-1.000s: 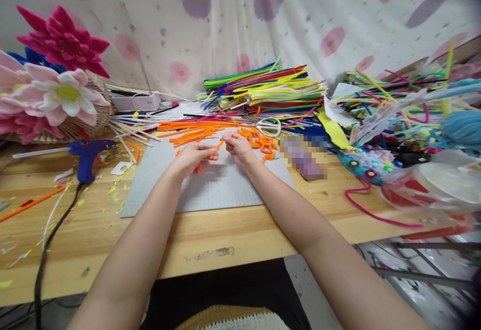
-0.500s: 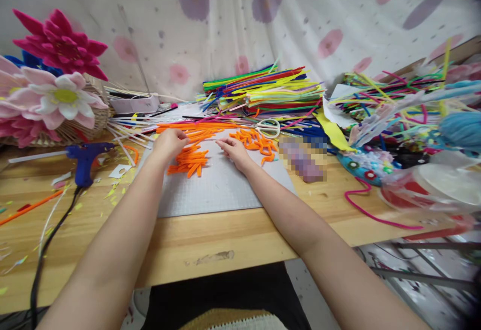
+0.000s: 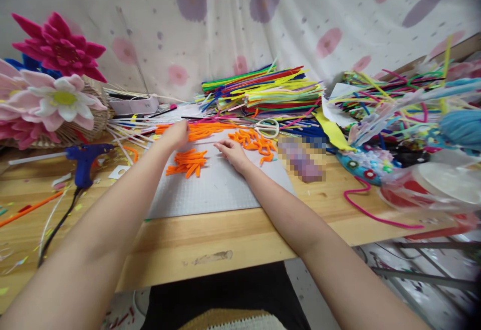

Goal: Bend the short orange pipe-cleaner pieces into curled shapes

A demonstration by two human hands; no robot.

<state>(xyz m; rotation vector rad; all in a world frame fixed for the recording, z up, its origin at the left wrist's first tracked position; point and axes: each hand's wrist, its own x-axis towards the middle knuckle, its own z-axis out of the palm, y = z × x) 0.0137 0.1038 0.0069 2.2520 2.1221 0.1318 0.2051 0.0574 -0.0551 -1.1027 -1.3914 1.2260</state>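
My left hand [image 3: 176,134] reaches over the far edge of the grey cutting mat [image 3: 210,189], its fingers curled onto the long orange pipe cleaners [image 3: 206,128] lying there. My right hand [image 3: 233,152] rests on the mat with fingers loosely bent, touching nothing I can make out. Between the hands lies a small pile of short straight orange pieces [image 3: 187,163]. Just beyond the right hand sits a heap of curled orange pieces [image 3: 255,142].
White-handled scissors [image 3: 269,128] lie behind the curled heap. A big stack of coloured pipe cleaners [image 3: 263,92] fills the back. A blue glue gun [image 3: 85,157] with black cord lies left, beside fabric flowers [image 3: 56,94]. A pink pipe cleaner [image 3: 370,212] and containers crowd the right.
My left hand has let go of the short pieces, which now lie on the mat, and has moved back and left to the long orange pipe cleaners. My right hand has settled onto the mat.
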